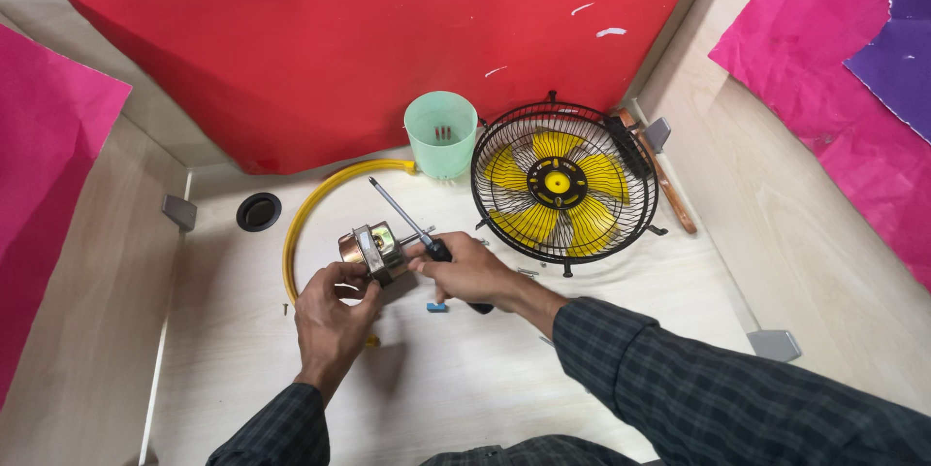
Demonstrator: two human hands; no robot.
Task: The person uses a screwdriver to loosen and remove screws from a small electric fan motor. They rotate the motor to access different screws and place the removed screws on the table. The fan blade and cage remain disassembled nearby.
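Observation:
My left hand (333,314) holds a small electric motor (371,249) with copper windings and a metal frame, just above the light wooden desk (465,379). My right hand (472,272) grips a screwdriver (407,222) by its black handle. Its metal shaft points up and to the left, past the motor. The two hands meet at the motor near the middle of the desk.
A black wire fan cage with yellow blades (562,183) lies flat at the right. Behind the hands stands a pale green plastic cup (441,134). A yellow ring (310,214) curves at the left, beside a black cable hole (258,211). A small blue piece (437,307) lies under my right hand.

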